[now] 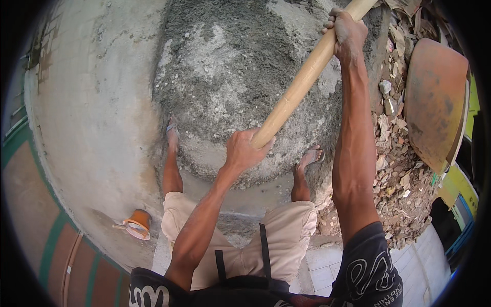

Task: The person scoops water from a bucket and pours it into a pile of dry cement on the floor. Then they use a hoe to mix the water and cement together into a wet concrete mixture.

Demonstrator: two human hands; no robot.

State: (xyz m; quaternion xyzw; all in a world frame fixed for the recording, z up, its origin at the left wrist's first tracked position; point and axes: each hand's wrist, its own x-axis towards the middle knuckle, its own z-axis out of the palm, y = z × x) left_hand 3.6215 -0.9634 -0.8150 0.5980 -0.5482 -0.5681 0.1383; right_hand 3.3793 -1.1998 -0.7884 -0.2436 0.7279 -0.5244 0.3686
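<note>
A pale bamboo pole point(295, 94) runs slantwise across the view, from lower middle to the top right. My left hand point(245, 149) is wrapped around its near end. Farther up, my right hand point(348, 34) grips the same pole. Its far end lies beyond the top of the picture, so any tool head is hidden. Under the pole spreads a broad heap of grey, gritty mix point(238, 76), like sand and gravel with cement, with paler dry patches. My feet in sandals stand at the left and right edges of this heap.
A low pale cement-faced wall point(111, 126) runs along the left. Near it sits a small orange bucket point(139, 222) with a stick-like handle. At right are broken rubble point(399, 184) and a tilted, stained orange barrow tray or tub point(435, 99). White tiles point(322, 276) lie behind me.
</note>
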